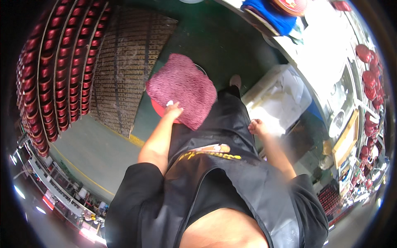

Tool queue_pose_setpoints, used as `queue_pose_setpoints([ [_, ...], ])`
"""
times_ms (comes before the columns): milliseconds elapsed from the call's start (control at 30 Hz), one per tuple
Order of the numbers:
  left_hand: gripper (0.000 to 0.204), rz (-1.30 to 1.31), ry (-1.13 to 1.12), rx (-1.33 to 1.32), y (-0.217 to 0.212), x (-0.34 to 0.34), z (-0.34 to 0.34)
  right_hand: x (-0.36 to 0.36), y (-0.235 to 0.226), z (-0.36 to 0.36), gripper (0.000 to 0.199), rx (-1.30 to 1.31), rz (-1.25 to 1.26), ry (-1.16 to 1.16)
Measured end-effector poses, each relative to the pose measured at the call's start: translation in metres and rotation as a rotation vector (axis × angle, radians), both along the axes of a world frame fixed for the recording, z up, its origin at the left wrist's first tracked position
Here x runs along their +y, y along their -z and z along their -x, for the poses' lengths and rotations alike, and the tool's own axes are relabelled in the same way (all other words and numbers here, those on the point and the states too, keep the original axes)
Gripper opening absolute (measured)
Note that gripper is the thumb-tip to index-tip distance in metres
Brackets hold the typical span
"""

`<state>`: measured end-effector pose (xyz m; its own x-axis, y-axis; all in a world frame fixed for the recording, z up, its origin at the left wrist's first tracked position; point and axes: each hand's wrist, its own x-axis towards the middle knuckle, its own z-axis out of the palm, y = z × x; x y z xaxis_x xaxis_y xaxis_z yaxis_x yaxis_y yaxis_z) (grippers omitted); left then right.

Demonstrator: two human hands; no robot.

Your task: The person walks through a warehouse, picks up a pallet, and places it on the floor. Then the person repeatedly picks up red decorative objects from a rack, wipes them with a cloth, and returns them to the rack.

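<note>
A pink, ribbed plush cushion (182,84) lies over a round red stool (157,108), with part of the stool's rim showing at the near left. My left hand (173,111) is at the cushion's near edge, its fingers bent onto the fabric. A small white patch shows at those fingers; whether it is a wrap or a loose bit I cannot make out. Beside my right thigh, my right hand (257,127) hangs with curled fingers and nothing visible in them. It is close to a translucent plastic-lined bin (277,99).
Racks of shiny dark red round parts (62,70) stand at the left, next to a printed brown board (124,62). A white worktable (318,49) runs along the right, with a blue cloth (271,16) at its far end. More red parts (370,78) hang beyond it.
</note>
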<state>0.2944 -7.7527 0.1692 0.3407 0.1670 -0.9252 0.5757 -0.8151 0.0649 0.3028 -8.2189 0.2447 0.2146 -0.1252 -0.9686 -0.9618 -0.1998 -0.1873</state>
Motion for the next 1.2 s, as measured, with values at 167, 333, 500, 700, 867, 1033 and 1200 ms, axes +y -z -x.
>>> queue_pose_setpoints([
  [167, 0.071, 0.044, -0.224, 0.097, -0.010, -0.028, 0.016, -0.125, -0.037, -0.061, 0.038, -0.049, -0.023, -0.075],
  [333, 0.068, 0.029, -0.144, 0.263, -0.065, -0.049, 0.016, -0.191, -0.051, -0.085, 0.038, -0.184, -0.011, -0.488],
  [500, 0.067, 0.122, -0.038, 0.426, -0.084, -0.062, 0.016, -0.192, -0.045, -0.121, 0.037, 0.039, 0.056, -0.454],
  [700, 0.051, 0.102, 0.090, 0.422, -0.063, -0.022, -0.020, -0.177, 0.010, -0.185, 0.039, -0.042, 0.002, -0.273],
  [867, 0.045, -0.016, 0.234, 0.081, -0.051, 0.072, -0.187, -0.149, 0.032, -0.179, 0.040, -0.024, -0.005, 0.072],
  [1033, 0.035, -0.072, 0.168, -0.296, -0.036, 0.118, -0.356, -0.035, 0.116, -0.138, 0.025, 0.108, -0.011, -0.009],
  [1200, 0.022, 0.123, 0.197, -0.555, 0.009, 0.081, -0.416, 0.050, 0.241, -0.112, 0.030, -0.147, -0.119, 0.010],
])
